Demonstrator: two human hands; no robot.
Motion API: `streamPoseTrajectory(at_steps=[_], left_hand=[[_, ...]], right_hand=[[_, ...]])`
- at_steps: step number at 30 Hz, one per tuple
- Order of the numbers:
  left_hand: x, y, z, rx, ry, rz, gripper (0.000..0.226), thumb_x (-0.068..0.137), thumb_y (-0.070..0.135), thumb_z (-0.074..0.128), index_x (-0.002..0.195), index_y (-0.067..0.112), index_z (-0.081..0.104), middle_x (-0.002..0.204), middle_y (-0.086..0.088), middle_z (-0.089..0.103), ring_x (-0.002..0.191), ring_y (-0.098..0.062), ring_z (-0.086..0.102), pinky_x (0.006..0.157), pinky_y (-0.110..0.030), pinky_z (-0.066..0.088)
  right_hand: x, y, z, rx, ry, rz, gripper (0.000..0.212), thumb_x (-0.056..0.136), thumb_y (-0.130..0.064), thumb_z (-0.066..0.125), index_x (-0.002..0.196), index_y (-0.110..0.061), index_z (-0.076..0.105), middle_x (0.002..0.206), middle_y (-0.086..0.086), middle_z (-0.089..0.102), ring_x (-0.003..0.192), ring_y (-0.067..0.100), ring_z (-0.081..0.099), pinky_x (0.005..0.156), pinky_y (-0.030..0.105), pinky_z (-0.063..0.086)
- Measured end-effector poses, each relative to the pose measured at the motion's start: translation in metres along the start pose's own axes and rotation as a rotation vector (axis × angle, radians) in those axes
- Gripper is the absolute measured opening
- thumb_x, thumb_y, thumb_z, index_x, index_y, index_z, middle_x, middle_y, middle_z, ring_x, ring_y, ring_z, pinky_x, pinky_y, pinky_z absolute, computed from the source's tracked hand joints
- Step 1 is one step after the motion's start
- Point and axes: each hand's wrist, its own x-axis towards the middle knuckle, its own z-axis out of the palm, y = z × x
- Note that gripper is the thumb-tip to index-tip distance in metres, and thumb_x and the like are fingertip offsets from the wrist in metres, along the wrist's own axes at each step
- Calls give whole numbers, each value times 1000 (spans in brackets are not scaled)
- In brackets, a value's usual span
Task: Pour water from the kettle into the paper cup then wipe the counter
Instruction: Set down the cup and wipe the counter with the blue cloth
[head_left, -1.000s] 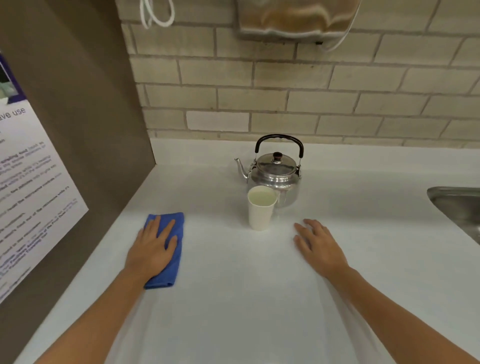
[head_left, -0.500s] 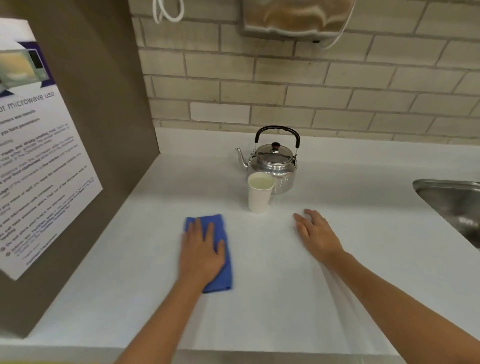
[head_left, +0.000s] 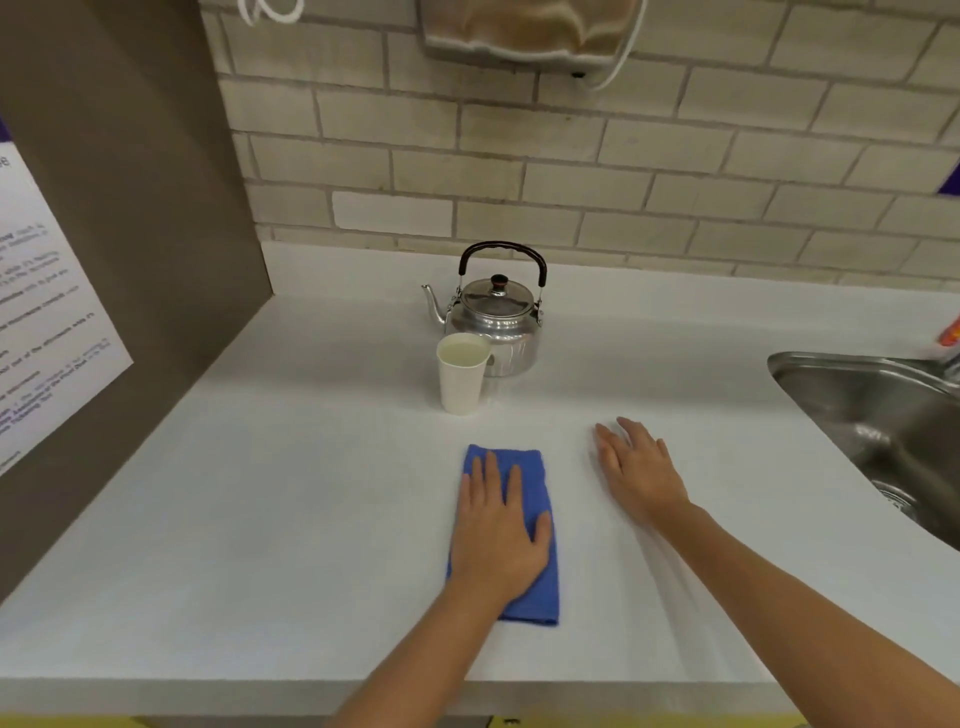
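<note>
Counter: white, matte counter (head_left: 291, 509) runs wide in front of me, backed by a pale brick wall (head_left: 649, 171) at 12 o'clock and a brown side panel (head_left: 130, 208) at 9 o'clock.
Kettle: polished steel kettle (head_left: 493, 322) with a black arched handle and a lid with a dark knob stands upright toward 12 o'clock, its spout pointing to 9 o'clock.
Cup: white paper cup (head_left: 461, 378) stands upright just in front of the kettle, on its spout side, and has pale liquid up near the rim; whether cup and kettle touch, I cannot tell.
Cloth: folded blue rectangular cloth (head_left: 535, 525) lies flat on the counter at 6 o'clock of the cup, well apart from it, long side running away from me.
Left hand: my left hand (head_left: 498, 535) lies palm down on the cloth, fingers spread and straight, pressing it flat rather than gripping it.
Right hand: my right hand (head_left: 641, 478) rests palm down on the bare counter at 3 o'clock of the cloth, fingers extended, holding nothing; a clear gap lies between my two hands.
Sink: stainless steel sink (head_left: 878, 415) is set into the counter at 3 o'clock, well apart from my right hand.
Notice: white printed notice (head_left: 47, 322) hangs on the brown panel; its text is too blurred to read.
</note>
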Motion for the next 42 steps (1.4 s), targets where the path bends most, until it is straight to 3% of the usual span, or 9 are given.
streamPoseTrajectory(at_steps=[3, 6, 13, 18, 21, 28, 33, 36, 42], left_hand=[[13, -24, -11, 75, 94, -283, 69, 93, 47, 23, 146, 6, 5, 155, -25, 0, 144, -38, -2, 119, -44, -1], [34, 0, -7, 112, 96, -403, 69, 93, 44, 23, 145, 2, 4, 154, -28, 1, 142, -42, 1, 118, -47, 0], [33, 105, 41, 49, 3, -55, 66, 94, 43, 21, 146, 7, 1, 156, -20, -6, 144, -35, -8, 118, -43, -6], [35, 59, 31, 82, 138, -277, 67, 93, 46, 21, 146, 9, 3, 156, -21, -2, 145, -34, -3, 118, -42, -4], [80, 63, 27, 93, 124, -338, 65, 95, 42, 23, 145, 5, 4, 156, -23, 1, 144, -37, 1, 119, -44, 0], [202, 130, 52, 99, 32, -150, 59, 96, 32, 24, 144, 1, 10, 156, -22, 8, 144, -36, 6, 120, -44, 3], [191, 136, 57, 77, 71, -31, 51, 98, 30, 21, 144, 7, 18, 156, -18, 12, 144, -30, 9, 119, -42, 5], [138, 115, 65, 23, 193, -78, 52, 97, 32, 18, 145, 13, 16, 157, -16, 11, 145, -28, 8, 118, -38, 1], [175, 130, 63, 80, 97, -148, 50, 98, 34, 14, 146, 26, 8, 159, -9, 3, 145, -34, 0, 119, -45, 0]], right_hand=[[6, 16, -6, -57, -10, -11, 44, 99, -32, 22, 142, -23, 28, 154, 6, 20, 144, 23, 7, 118, 42, 3], [15, 30, -11, -59, -23, -23, 45, 99, -33, 21, 143, -25, 27, 155, 5, 18, 144, 23, 6, 118, 43, 3], [34, 66, -17, -34, -30, -81, 45, 99, -36, 24, 142, -25, 29, 154, 5, 21, 144, 24, 9, 117, 43, 5], [49, 88, -24, -55, -32, -119, 45, 99, -37, 23, 143, -27, 27, 155, 4, 20, 144, 23, 7, 117, 45, 6], [52, 95, -21, -46, -9, -131, 46, 99, -36, 24, 143, -25, 24, 154, 5, 21, 143, 23, 10, 117, 44, 7], [61, 105, -14, 68, 104, -157, 49, 99, -27, 26, 145, -18, 16, 149, 5, 30, 139, 19, 22, 116, 42, 13], [64, 106, -12, 19, 121, -183, 49, 98, -31, 25, 144, -17, 19, 147, 5, 33, 137, 19, 26, 114, 42, 17], [62, 106, -12, 40, 119, -166, 50, 98, -33, 27, 145, -19, 17, 148, 5, 31, 139, 20, 23, 116, 42, 15], [61, 105, -14, 95, 116, -171, 49, 99, -32, 22, 145, -21, 13, 150, 3, 27, 140, 18, 18, 116, 38, 13]])
